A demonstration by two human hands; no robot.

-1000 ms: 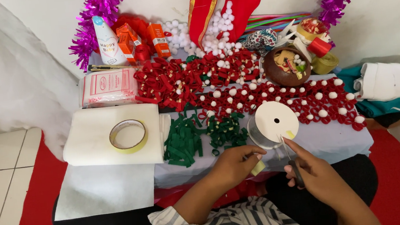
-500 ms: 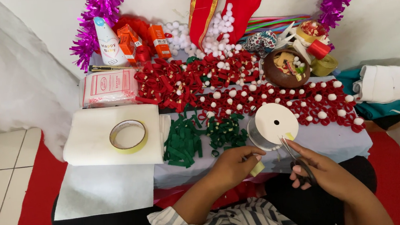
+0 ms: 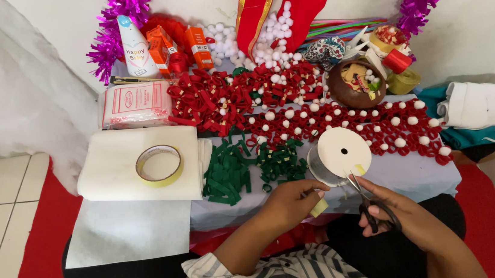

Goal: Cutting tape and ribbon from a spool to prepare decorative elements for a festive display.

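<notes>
My left hand (image 3: 290, 202) pinches a small pale yellow piece of tape (image 3: 319, 207) at the table's near edge. My right hand (image 3: 395, 212) grips black-handled scissors (image 3: 367, 197), whose blades point up toward the tape and the white spool (image 3: 341, 153). The spool stands on its edge just above both hands. A pile of green ribbon loops (image 3: 244, 169) lies left of the spool.
A yellow tape ring (image 3: 159, 165) rests on folded white felt (image 3: 112, 182). Red ribbon loops with white pompoms (image 3: 343, 124) cover the middle of the table. A brown bowl (image 3: 356, 83), boxes, purple tinsel (image 3: 120, 12) and a white cloth (image 3: 486, 107) lie further back and right.
My right hand has drawn the scissors slightly down and right, closer to the tape piece. The left hand and the spool stay where they were.
</notes>
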